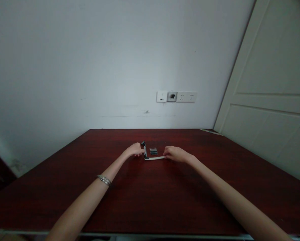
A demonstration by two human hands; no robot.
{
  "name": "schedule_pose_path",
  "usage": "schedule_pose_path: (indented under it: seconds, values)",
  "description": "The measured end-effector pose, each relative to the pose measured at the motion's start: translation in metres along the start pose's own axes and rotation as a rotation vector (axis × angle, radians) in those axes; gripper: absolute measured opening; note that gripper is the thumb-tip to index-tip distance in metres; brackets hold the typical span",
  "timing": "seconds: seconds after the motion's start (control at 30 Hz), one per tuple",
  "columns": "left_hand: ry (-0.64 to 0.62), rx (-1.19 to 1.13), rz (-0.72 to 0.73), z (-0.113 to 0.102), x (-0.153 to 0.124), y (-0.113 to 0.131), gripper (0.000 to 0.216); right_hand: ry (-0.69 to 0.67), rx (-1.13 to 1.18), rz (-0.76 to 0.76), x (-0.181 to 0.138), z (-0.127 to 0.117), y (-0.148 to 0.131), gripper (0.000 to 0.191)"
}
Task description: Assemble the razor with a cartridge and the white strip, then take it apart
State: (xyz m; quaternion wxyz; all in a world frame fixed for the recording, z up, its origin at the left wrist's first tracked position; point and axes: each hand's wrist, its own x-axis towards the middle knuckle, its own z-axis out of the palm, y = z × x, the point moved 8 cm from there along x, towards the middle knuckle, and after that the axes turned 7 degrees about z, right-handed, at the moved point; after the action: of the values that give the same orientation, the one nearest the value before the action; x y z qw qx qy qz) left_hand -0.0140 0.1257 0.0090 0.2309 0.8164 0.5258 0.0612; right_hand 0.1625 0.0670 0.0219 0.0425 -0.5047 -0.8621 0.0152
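Observation:
A white and black L-shaped piece [155, 158] lies on the dark red table; its exact kind is unclear. One leg is a thin white strip running sideways, and the other, grey with black parts, reaches back to a black end. My left hand [135, 149] is closed at the grey leg, fingertips against its left side. On the right, the strip's end sits between the fingers of my right hand [175, 153]. A small clear rectangular case [153, 151] with something dark inside rests between both hands, touched by neither. My left wrist wears a silver bracelet [104, 179].
The red-brown table [150, 201] runs back to a pale wall with sockets [186, 97] and a dark plug or switch [172, 96]. A white panelled door [270, 100] borders the right side. A thin flat strip [211, 132] lies at the table's back right.

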Motion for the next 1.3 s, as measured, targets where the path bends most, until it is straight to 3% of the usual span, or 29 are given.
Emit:
schedule_pose_path:
  seconds: [0.33, 0.57, 0.67, 0.77, 0.87, 1.07, 1.3]
  values:
    - [0.014, 0.027, -0.005, 0.000, 0.000, -0.005, 0.031, 0.007, -0.019, 0.034, 0.001, 0.001, -0.001, 0.020]
    - [0.037, 0.046, -0.005, -0.002, 0.005, -0.005, 0.034, 0.088, 0.008, 0.042, -0.017, -0.014, 0.000, 0.023]
    - [0.045, 0.051, -0.003, 0.002, 0.010, -0.002, 0.036, 0.182, 0.023, 0.240, -0.033, -0.023, 0.031, 0.022]
    - [0.063, 0.102, -0.021, 0.005, 0.015, 0.001, 0.035, 0.272, 0.062, 0.546, -0.056, -0.028, 0.082, 0.021]
    - [0.074, 0.167, -0.048, 0.007, 0.019, 0.005, 0.036, 0.333, 0.129, 0.722, -0.077, -0.026, 0.125, 0.019]
    - [0.068, 0.234, -0.115, 0.011, 0.022, 0.006, 0.037, 0.322, 0.175, 0.919, -0.105, -0.009, 0.177, 0.019]
    - [0.058, 0.233, -0.149, 0.014, 0.024, 0.006, 0.034, 0.261, 0.133, 0.958, -0.112, 0.003, 0.190, 0.016]
